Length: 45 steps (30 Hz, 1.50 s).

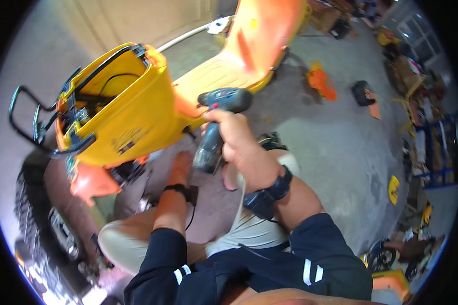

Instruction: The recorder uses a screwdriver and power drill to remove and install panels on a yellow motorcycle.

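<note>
My right hand (234,134) is wrapped around the grip of a dark cordless drill (231,99), held in the air beside the scooter. The drill's chuck points left, toward the yellow body panel. A yellow and orange scooter (137,114) stands in front of me, its seat compartment open at the top and a black grab rail (19,114) at its rear. My left hand (183,162) is low beside the bottom edge of the yellow panel. Its fingers are blurred, so their grip does not show. Dark bands circle both my wrists.
A dark tyre (33,213) is at the left. On the floor at the right lie an orange part (321,84), a dark object (362,94) and a yellow piece (393,190). Piled items and a blue rack (440,152) line the right side.
</note>
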Available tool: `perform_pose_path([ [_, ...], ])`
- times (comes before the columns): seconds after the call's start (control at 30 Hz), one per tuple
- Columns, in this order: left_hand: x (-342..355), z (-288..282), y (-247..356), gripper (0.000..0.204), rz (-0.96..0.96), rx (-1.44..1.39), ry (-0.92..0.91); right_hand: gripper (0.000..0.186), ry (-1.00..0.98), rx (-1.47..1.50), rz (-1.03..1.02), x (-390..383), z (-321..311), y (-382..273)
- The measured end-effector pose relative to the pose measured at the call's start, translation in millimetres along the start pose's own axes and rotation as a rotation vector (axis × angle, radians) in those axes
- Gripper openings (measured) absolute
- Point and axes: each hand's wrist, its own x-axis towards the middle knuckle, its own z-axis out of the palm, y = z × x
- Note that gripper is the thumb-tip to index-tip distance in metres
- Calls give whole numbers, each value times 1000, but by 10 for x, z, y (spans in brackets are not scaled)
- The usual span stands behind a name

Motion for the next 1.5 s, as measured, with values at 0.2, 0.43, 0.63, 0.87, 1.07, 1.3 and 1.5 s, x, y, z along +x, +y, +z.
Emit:
perform_pose_path([
  [0.2, -75, 1319, 603, 19, -57, 772, -285, 19, -62, 76, -107, -171, 305, 53],
  [0.43, -1386, 2151, 2109, 19, 306, 814, -292, 24, -32, 114, -206, -261, 335, 75],
  [0.63, -2110, 2083, 3089, 18, 559, 512, -291, 26, 2, 49, -279, -349, 331, 187],
  [0.87, -1963, 1633, 3007, 23, 876, 406, 146, 16, -120, -44, -166, -333, 190, 339],
  [1.07, -2013, 1721, 2944, 18, 879, 425, 47, 26, -242, -114, -196, -716, 322, 202],
  [1.3, -1978, 1416, 3029, 30, 637, 381, 241, 31, -336, -186, -209, -544, 642, 69],
  [1.5, -2062, 1290, 3149, 31, 472, 435, 196, 33, -60, -90, -90, 143, 367, 130],
])
